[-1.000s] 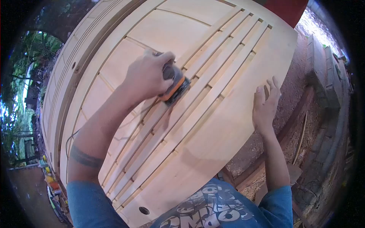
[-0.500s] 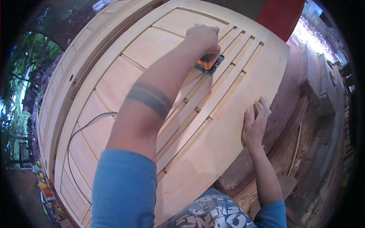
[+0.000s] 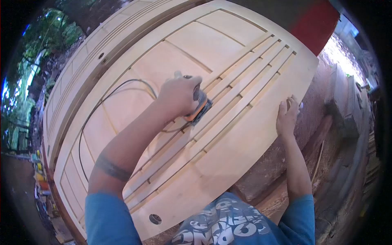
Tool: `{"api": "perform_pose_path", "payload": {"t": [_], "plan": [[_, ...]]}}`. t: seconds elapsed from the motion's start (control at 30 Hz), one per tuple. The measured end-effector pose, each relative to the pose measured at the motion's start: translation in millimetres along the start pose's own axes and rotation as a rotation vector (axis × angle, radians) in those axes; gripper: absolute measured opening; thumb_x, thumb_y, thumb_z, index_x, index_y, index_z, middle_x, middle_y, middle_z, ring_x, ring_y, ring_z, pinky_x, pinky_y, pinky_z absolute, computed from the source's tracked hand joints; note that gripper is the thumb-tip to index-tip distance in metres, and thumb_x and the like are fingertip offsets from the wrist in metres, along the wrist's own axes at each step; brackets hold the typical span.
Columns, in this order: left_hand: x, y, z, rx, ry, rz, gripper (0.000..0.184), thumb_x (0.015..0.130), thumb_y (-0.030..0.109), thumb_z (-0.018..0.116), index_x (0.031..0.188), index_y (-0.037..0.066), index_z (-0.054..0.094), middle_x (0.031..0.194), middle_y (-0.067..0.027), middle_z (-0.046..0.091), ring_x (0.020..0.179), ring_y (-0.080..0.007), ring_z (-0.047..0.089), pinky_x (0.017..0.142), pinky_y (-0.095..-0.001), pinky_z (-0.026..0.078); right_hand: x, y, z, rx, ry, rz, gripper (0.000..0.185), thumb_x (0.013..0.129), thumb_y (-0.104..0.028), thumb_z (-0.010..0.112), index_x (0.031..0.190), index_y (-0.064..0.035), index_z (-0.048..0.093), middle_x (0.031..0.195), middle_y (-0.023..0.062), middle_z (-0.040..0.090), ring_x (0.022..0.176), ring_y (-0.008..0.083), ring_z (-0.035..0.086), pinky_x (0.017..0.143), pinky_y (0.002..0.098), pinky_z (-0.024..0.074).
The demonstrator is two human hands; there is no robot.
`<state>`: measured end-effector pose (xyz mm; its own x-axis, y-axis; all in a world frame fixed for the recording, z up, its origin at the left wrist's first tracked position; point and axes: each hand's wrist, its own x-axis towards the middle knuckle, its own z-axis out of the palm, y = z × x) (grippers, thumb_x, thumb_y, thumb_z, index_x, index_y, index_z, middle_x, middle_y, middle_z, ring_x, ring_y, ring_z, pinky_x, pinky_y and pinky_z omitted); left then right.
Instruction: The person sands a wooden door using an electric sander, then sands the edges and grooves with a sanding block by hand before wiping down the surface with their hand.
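My left hand (image 3: 179,94) is wrapped round the top of an orange and black power sander (image 3: 197,110). The sander's pad sits on the long raised slats of a pale wooden door (image 3: 241,163), about the middle of the panel. A dark cord (image 3: 102,102) loops from behind the hand across the door's left part. My right hand (image 3: 287,118) lies at the door's right edge, fingers extended and somewhat apart, with no tool in it. Near the lower end of the door there is a round hole (image 3: 155,219).
A second pale wooden door (image 3: 77,81) lies alongside to the left. Beyond the top right corner is a red surface (image 3: 316,26). Stacked timber or beams (image 3: 345,102) and sawdust lie to the right; assorted items (image 3: 41,175) sit at the lower left.
My left hand has drawn the sander back along the slats toward my body. The camera view has shifted, bringing the round hole into sight. My right hand stays at the door's edge.
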<state>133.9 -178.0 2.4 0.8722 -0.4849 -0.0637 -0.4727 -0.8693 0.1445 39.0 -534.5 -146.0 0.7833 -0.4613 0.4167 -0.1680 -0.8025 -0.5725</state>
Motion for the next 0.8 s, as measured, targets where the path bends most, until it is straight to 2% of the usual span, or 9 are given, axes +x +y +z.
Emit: {"api": "perform_pose_path", "payload": {"t": [0.2, 0.3, 0.33, 0.4, 0.53, 0.63, 0.73, 0.8], "plan": [[-134.2, -49.9, -3.1, -0.018, 0.003, -0.198, 0.049, 0.073, 0.024, 0.076, 0.12, 0.017, 0.064, 0.108, -0.0201, 0.06, 0.096, -0.0393, 0.064, 0.083, -0.047, 0.054, 3.2, 6.8, 3.5, -0.049, -0.006, -0.019, 0.041, 0.101, -0.021, 0.053, 0.13, 0.0072, 0.047, 0.146, 0.0258, 0.041, 0.135, 0.0393, 0.042, 0.113, 0.0449, 0.0355], [-190.7, -76.3, -2.5, -0.032, -0.012, -0.289, 0.051, 0.071, 0.022, 0.078, 0.12, 0.017, 0.064, 0.11, -0.0199, 0.058, 0.098, -0.0391, 0.063, 0.084, -0.0472, 0.054, 5.1, 11.1, 7.9, 0.092, -0.02, 0.009, 0.045, 0.101, -0.023, 0.052, 0.132, 0.0089, 0.046, 0.145, 0.0264, 0.042, 0.134, 0.0398, 0.043, 0.113, 0.0452, 0.035], [-208.7, -83.8, -2.0, -0.042, -0.026, -0.331, 0.052, 0.07, 0.022, 0.079, 0.12, 0.017, 0.064, 0.11, -0.0199, 0.057, 0.098, -0.0392, 0.063, 0.084, -0.0472, 0.054, 11.5, 28.6, 11.1, -0.081, -0.023, -0.063, 0.049, 0.102, -0.026, 0.05, 0.133, 0.0106, 0.045, 0.144, 0.0271, 0.042, 0.134, 0.0397, 0.044, 0.112, 0.0445, 0.0368], [-245.0, -96.5, -3.2, -0.018, -0.004, -0.358, 0.052, 0.07, 0.021, 0.08, 0.119, 0.017, 0.063, 0.11, -0.0195, 0.057, 0.097, -0.039, 0.063, 0.085, -0.0473, 0.054, 13.8, 27.6, 12.4, -0.074, -0.015, -0.054, 0.046, 0.103, -0.024, 0.051, 0.133, 0.0102, 0.046, 0.143, 0.0263, 0.043, 0.131, 0.0371, 0.048, 0.11, 0.0422, 0.0403], [-306.6, -125.4, -5.4, -0.027, -0.003, -0.452, 0.054, 0.068, 0.018, 0.081, 0.119, 0.016, 0.062, 0.11, -0.0186, 0.056, 0.096, -0.0387, 0.063, 0.085, -0.0466, 0.054, 22.7, 50.0, 15.3, -0.141, -0.033, -0.144, 0.048, 0.103, -0.025, 0.052, 0.134, 0.0116, 0.045, 0.143, 0.0268, 0.043, 0.13, 0.0368, 0.049, 0.11, 0.0409, 0.0406], [-350.0, -156.4, -1.9, 0.015, 0.033, -0.435, 0.055, 0.067, 0.015, 0.081, 0.119, 0.016, 0.062, 0.11, -0.0179, 0.056, 0.097, -0.0382, 0.063, 0.085, -0.0454, 0.054, 27.7, 64.9, 20.5, 0.025, -0.045, -0.081, 0.052, 0.103, -0.027, 0.051, 0.135, 0.0126, 0.044, 0.143, 0.0276, 0.045, 0.131, 0.0379, 0.049, 0.111, 0.0413, 0.0394], [-384.1, -187.7, -4.9, 0.002, 0.027, -0.495, 0.056, 0.066, 0.013, 0.082, 0.119, 0.014, 0.061, 0.11, -0.0176, 0.056, 0.099, -0.0379, 0.063, 0.086, -0.0444, 0.054, 32.1, 66.5, 21.1, -0.072, -0.067, -0.04, 0.053, 0.103, -0.029, 0.051, 0.137, 0.012, 0.043, 0.143, 0.0283, 0.045, 0.132, 0.0382, 0.048, 0.11, 0.0419, 0.0394], [-405.4, -211.8, -4.1, -0.016, 0.038, -0.55, 0.056, 0.067, 0.016, 0.082, 0.12, 0.017, 0.062, 0.111, -0.0175, 0.055, 0.099, -0.038, 0.062, 0.086, -0.045, 0.054, 39.7, 84.6, 20.3, -0.125, -0.081, -0.093, 0.054, 0.103, -0.03, 0.051, 0.138, 0.0116, 0.043, 0.143, 0.0284, 0.045, 0.133, 0.0379, 0.048, 0.11, 0.042, 0.0393]]}}
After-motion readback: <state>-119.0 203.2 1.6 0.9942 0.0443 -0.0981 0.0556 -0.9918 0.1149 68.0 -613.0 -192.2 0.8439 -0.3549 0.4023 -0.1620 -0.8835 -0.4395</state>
